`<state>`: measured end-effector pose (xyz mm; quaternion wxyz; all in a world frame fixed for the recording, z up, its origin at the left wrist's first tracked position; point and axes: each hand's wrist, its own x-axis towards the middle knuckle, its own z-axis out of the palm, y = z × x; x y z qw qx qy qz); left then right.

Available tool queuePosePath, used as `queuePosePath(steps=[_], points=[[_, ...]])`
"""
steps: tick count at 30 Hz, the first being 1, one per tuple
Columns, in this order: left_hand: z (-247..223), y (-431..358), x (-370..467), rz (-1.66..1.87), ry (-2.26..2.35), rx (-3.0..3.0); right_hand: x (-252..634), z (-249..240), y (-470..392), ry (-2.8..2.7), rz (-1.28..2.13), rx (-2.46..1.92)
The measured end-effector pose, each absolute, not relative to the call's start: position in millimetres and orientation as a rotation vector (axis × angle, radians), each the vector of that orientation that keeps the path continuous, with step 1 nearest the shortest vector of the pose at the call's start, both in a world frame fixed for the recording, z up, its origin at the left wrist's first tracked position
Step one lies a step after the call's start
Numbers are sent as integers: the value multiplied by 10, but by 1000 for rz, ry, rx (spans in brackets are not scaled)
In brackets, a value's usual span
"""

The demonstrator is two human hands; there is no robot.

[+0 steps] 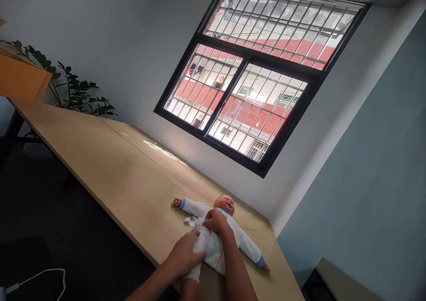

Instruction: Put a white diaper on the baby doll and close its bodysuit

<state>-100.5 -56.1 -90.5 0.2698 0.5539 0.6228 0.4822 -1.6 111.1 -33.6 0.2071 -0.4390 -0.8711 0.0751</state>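
A baby doll [244, 241] lies on its back on the wooden table, arms spread wide. It wears a white outfit with blue cuffs and a blue collar. My left hand [186, 251] is wrapped round one of the doll's white-clad legs, thumb on top. Over the doll's belly, my right hand [217, 220] has its fingers bent and pinched at the white clothing near the waist; the fingertips are partly hidden. Beside that hand, a crumpled white flap [191, 222] sticks out at the doll's side.
The long table [109, 159] slants across the view, with its front edge at lower left. Behind it are a wall and a barred window [233, 101]. A plant [80, 92] and an orange box [21, 77] stand at the far left. A white cable [49, 270] shows below.
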Motion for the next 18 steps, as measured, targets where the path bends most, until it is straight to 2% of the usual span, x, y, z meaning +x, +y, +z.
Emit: queuePosePath(steps=[10,18], points=[[-1021,-566,-1020,1276,1649,1561,-175,-606,1077,-2286,56,-1257],[-930,11,-1395,1089,2156,1559,-95,-662,1095,-2160,183,-1186]])
